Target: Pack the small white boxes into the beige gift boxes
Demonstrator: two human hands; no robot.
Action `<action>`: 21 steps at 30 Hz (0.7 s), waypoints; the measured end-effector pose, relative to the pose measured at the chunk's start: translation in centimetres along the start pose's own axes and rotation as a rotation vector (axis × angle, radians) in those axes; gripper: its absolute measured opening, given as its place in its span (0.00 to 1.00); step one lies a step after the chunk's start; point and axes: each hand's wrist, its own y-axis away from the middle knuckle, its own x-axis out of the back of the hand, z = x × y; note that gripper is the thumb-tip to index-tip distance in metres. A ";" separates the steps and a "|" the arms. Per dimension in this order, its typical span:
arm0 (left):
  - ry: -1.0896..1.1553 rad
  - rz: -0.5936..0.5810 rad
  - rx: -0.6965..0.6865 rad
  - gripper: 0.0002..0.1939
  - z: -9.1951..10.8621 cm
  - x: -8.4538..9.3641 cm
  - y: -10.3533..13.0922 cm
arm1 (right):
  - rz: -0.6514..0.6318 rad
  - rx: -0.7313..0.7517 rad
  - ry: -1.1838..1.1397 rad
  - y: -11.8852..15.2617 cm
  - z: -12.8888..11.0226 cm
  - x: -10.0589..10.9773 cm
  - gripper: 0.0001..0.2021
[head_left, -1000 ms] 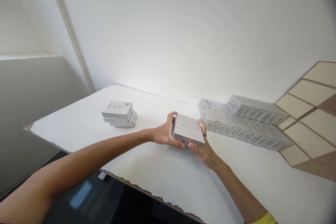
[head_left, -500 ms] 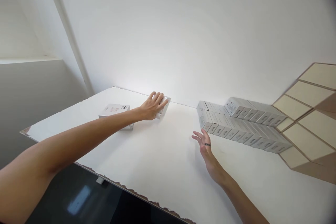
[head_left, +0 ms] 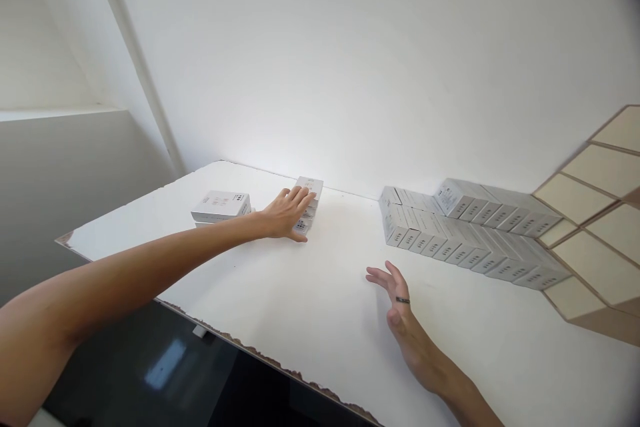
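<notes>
Fingers spread, my left hand point(head_left: 285, 215) lies over a small group of white printed boxes point(head_left: 311, 184) near the wall, its fingertips touching their tops and its thumb out at the near end. Part of the group is hidden beneath the palm. Behind my left forearm, a flat white box point(head_left: 220, 204) rests on top of another, partly covered by the arm. My right hand point(head_left: 393, 290), with a dark ring on one finger, hovers open and empty over the white tabletop point(head_left: 320, 307), in front of a long row of white boxes point(head_left: 440, 233).
A second, shorter row of white boxes point(head_left: 495, 207) stands on the long row's back part. To the right, cream-coloured cartons point(head_left: 587, 193) are stacked against the wall point(head_left: 350, 67). The table's front edge point(head_left: 250, 347) is chipped, with a dark area below.
My left hand has loosened and spread over the boxes, showing more of them. My right hand has drawn back slightly towards me, away from the long row. The view has shifted a little.
</notes>
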 end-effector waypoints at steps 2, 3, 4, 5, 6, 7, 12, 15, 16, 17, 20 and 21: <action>0.047 0.014 0.007 0.52 0.0 0.2 0.0 | 0.008 -0.002 -0.007 0.0 0.0 0.1 0.37; 0.071 0.023 0.009 0.51 -0.2 0.4 -0.1 | 0.016 -0.002 -0.011 0.0 0.0 0.2 0.37; 0.093 0.037 0.017 0.49 -0.3 0.6 -0.2 | 0.026 0.001 -0.017 0.0 0.1 0.3 0.36; 0.113 0.056 0.031 0.48 -0.5 0.9 -0.4 | 0.041 0.008 -0.026 0.0 0.1 0.4 0.35; 0.129 0.078 0.049 0.47 -0.7 1.3 -0.5 | 0.061 0.022 -0.040 0.0 0.1 0.5 0.35; 0.142 0.099 0.066 0.47 -1.0 1.6 -0.7 | 0.083 0.041 -0.057 0.0 0.2 0.6 0.34; 0.184 0.146 0.121 0.43 -1.6 3.7 -1.2 | 0.138 0.089 -0.118 0.2 0.1 0.9 0.32; 0.219 0.153 0.212 0.36 -1.9 5.1 -0.8 | 0.136 0.065 -0.102 0.7 -0.3 0.8 0.33; 0.239 0.132 0.242 0.34 -2.2 5.7 -0.3 | 0.130 0.047 -0.085 0.8 -0.2 0.8 0.33; 0.265 0.091 0.260 0.32 -2.7 6.3 0.3 | 0.128 0.039 -0.069 0.8 -0.1 0.9 0.33; 0.366 -0.114 0.221 0.30 -5.0 7.8 2.9 | 0.196 0.162 -0.096 0.7 1.2 1.2 0.38; 0.388 -0.155 0.196 0.30 -6.0 8.1 4.0 | 0.221 0.232 -0.135 0.7 1.7 1.3 0.41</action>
